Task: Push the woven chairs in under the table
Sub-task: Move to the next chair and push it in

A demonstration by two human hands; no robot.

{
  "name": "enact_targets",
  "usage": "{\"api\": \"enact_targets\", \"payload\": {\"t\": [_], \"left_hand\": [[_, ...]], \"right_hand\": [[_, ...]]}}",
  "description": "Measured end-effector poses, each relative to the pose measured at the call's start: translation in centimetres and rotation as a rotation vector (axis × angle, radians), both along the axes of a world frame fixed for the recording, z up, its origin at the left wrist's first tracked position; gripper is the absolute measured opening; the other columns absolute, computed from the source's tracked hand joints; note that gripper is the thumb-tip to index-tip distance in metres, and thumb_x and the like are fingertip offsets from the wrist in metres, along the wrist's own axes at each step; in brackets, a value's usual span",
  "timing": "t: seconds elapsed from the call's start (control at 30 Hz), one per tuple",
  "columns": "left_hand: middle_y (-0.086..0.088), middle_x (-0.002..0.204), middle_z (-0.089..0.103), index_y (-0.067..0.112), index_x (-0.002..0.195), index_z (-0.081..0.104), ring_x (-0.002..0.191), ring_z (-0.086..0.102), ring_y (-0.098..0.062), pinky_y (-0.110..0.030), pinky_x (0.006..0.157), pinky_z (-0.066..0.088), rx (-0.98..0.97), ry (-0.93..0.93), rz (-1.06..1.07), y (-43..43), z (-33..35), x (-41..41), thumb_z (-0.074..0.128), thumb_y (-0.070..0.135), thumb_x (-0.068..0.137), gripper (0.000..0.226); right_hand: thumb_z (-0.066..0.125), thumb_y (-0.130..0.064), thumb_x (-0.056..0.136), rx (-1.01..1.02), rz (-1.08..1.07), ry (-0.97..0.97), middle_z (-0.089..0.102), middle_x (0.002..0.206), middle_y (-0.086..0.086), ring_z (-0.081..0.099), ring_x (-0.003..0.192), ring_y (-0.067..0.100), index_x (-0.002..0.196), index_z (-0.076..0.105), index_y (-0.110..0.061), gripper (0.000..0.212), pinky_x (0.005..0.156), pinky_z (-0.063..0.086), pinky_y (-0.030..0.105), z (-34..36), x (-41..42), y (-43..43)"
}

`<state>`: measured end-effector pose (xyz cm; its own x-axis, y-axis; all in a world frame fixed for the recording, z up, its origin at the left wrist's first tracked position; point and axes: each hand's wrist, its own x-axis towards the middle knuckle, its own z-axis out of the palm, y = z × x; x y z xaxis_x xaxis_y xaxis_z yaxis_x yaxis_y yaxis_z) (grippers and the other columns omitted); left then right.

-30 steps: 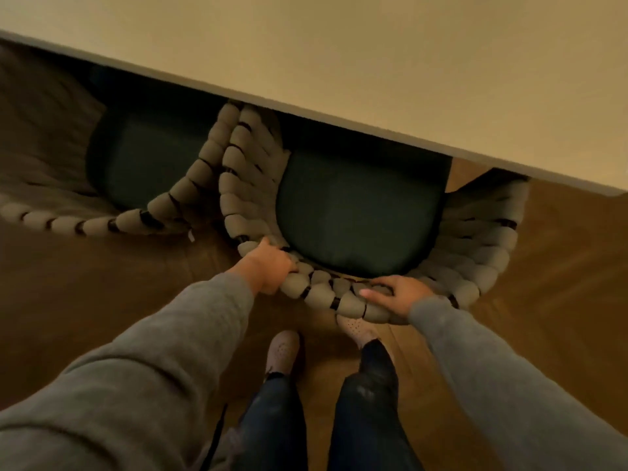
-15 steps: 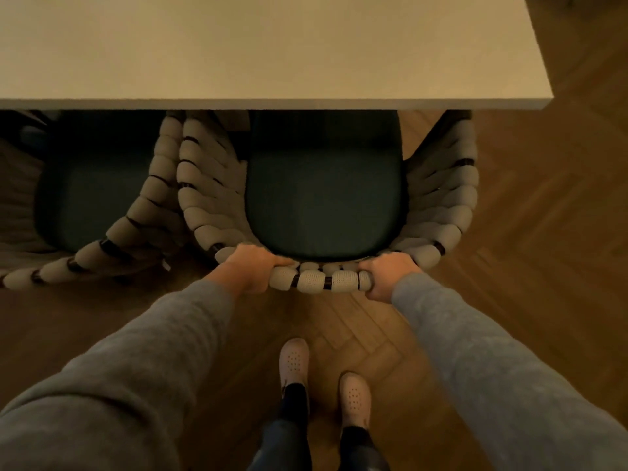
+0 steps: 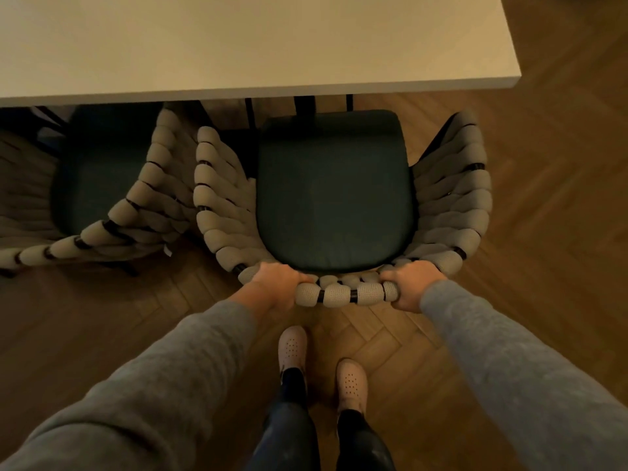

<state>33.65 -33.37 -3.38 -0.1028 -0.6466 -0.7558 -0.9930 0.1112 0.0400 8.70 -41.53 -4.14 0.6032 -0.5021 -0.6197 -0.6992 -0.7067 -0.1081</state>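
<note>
A woven chair (image 3: 343, 294) with a thick beige rope back and a dark green seat cushion stands right in front of me, its whole cushion out in front of the table edge. My left hand (image 3: 277, 283) grips the back rail on its left part. My right hand (image 3: 409, 283) grips the same rail on its right part. A second woven chair (image 3: 142, 205) stands to the left, its dark seat partly under the pale table (image 3: 258, 42), its armrest close beside the first chair's.
The table's right corner (image 3: 515, 79) lies at the upper right, with dark legs (image 3: 304, 105) showing under the edge. Herringbone wood floor (image 3: 550, 232) spreads to the right and around my two feet (image 3: 323, 365), which stand just behind the chair.
The chair I hold now stands farther out from under the table: more of its cushion shows than half a second ago. Both hands keep their grip on the back rail.
</note>
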Motion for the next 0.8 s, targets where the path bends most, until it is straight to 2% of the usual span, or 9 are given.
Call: {"api": "enact_targets", "payload": {"t": [0.2,0.53,0.67,0.8], "left_hand": [[0.004,0.123,0.058,0.041,0.144,0.031,0.112,0.055,-0.019,-0.046,0.103,0.041,-0.006,0.022,0.032,-1.0,-0.3,-1.1,0.058,0.028,0.091,0.061],[0.005,0.123,0.059,0.044,0.143,0.033,0.111,0.056,-0.016,-0.038,0.100,0.044,-0.085,0.032,0.069,-5.6,-0.1,0.3,0.061,0.028,0.092,0.061],[0.006,0.122,0.060,0.045,0.143,0.034,0.109,0.057,-0.015,-0.036,0.097,0.047,-0.103,0.029,0.040,-7.6,-0.5,1.1,0.061,0.030,0.091,0.061],[0.005,0.122,0.060,0.043,0.142,0.036,0.111,0.057,-0.016,-0.038,0.099,0.046,-0.108,0.039,0.027,-8.8,-0.6,2.0,0.062,0.030,0.090,0.060]], "right_hand": [[0.058,-0.031,0.085,0.006,0.032,0.005,0.064,0.100,-0.007,0.063,0.097,0.019,0.111,0.057,-0.037,0.026,0.072,0.043,0.027,0.0,-1.0,-1.8],[0.060,-0.031,0.087,-0.036,0.010,-0.040,0.065,0.100,-0.006,0.063,0.097,0.018,0.120,0.054,-0.040,0.035,0.079,0.048,0.030,0.0,0.4,-6.2],[0.061,-0.034,0.086,-0.043,-0.011,-0.067,0.064,0.093,-0.010,0.063,0.092,0.015,0.116,0.056,-0.041,0.031,0.078,0.049,0.029,-0.5,0.8,-8.0],[0.063,-0.032,0.086,-0.036,-0.019,-0.070,0.060,0.089,-0.013,0.062,0.091,0.014,0.113,0.056,-0.041,0.029,0.075,0.044,0.026,-0.8,1.4,-9.1]]}}
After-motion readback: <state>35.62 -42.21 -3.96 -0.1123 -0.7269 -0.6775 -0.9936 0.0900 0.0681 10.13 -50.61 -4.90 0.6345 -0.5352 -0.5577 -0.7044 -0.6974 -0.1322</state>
